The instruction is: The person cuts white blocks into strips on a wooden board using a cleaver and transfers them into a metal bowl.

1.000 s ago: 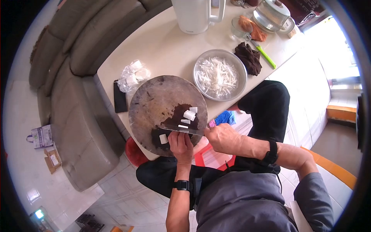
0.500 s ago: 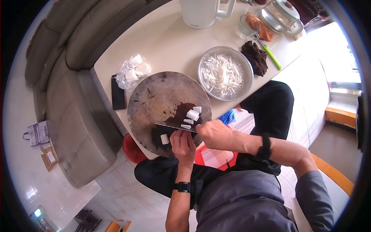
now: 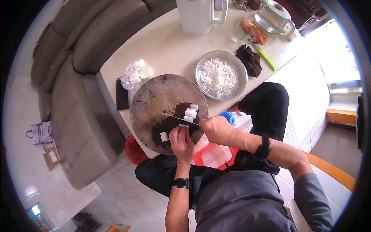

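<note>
My right hand (image 3: 217, 130) is closed round the handle end of a knife (image 3: 181, 119), whose blade reaches left across a round wooden board (image 3: 148, 96). Just below the blade, the bent fingertips of my left hand (image 3: 181, 144) press on a small white piece (image 3: 184, 125). Several white slices (image 3: 190, 112) lie above the blade near the board's right side, on a dark wet patch. One separate white block (image 3: 164, 136) rests left of my left hand. A round metal bowl (image 3: 244, 85) at the board's upper right holds many thin white strips (image 3: 218, 76).
On the table (image 3: 162, 46) are a plastic bag with white blocks (image 3: 135, 73), a black flat object (image 3: 122, 94), a white jug (image 3: 195, 17), a dark cloth (image 3: 249, 60), a green-handled tool (image 3: 267, 60), a glass cup (image 3: 241, 33) and a glass teapot (image 3: 273, 19). A sofa (image 3: 83, 127) stands left.
The camera view has shifted slightly. The knife blade now stands a little further from the white slices' top, and a white piece shows under my left fingertips.
</note>
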Motion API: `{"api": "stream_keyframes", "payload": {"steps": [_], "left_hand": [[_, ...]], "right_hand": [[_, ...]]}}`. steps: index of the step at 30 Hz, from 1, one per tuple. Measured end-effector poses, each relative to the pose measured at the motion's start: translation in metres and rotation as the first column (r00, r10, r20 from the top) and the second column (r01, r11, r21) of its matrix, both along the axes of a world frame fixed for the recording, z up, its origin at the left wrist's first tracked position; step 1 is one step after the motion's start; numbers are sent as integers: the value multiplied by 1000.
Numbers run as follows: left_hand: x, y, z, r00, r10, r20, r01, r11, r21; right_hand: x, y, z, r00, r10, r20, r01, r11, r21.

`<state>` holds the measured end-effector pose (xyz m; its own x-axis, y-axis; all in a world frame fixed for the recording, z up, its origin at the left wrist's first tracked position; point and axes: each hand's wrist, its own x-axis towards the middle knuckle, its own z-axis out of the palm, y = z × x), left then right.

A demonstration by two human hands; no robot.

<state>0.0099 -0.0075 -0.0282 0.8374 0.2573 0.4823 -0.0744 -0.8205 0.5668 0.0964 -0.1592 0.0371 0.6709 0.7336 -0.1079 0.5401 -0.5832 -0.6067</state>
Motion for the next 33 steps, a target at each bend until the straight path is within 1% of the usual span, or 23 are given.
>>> {"api": "stream_keyframes", "payload": {"steps": [3, 5, 8, 12, 14, 18, 20, 24, 26, 29, 33], "left_hand": [[-2, 0, -2, 1000, -5, -13, 4, 1000, -8], [-3, 0, -4, 1000, 12, -12, -11, 1000, 15], [-5, 1, -4, 999, 9, -34, -9, 1000, 11], [-4, 2, -3, 999, 7, -48, -6, 1000, 1], [-3, 1, -2, 1000, 9, -29, -8, 1000, 4], [-3, 3, -2, 998, 8, -59, -9, 1000, -19], [-2, 3, 0, 998, -6, -58, 5, 1000, -9], [0, 3, 3, 998, -8, -65, 10, 1000, 25], [0, 3, 3, 999, 2, -50, 0, 999, 39], [-1, 3, 3, 998, 1, -61, 1, 1000, 30], [0, 2, 4, 1000, -8, -25, 9, 999, 31]], "right_hand": [[-4, -3, 9, 1000, 21, -4, -21, 999, 28], [-10, -4, 16, 998, 54, -22, -54, 998, -17], [-11, -8, 18, 995, 80, -57, -82, 996, -40], [-10, -13, 15, 995, 90, -49, -92, 995, -25], [-8, -14, 16, 989, 128, -72, -132, 989, -59], [-5, -11, 14, 988, 127, -84, -132, 990, -52], [-3, -6, 10, 987, 121, -101, -123, 992, -9], [6, 12, 6, 985, 126, -114, -128, 992, -8], [8, 19, 2, 984, 147, -100, -144, 989, 33], [8, 33, -11, 986, 144, -86, -142, 989, 33], [5, 32, -7, 991, 121, -58, -121, 993, -4]]}}
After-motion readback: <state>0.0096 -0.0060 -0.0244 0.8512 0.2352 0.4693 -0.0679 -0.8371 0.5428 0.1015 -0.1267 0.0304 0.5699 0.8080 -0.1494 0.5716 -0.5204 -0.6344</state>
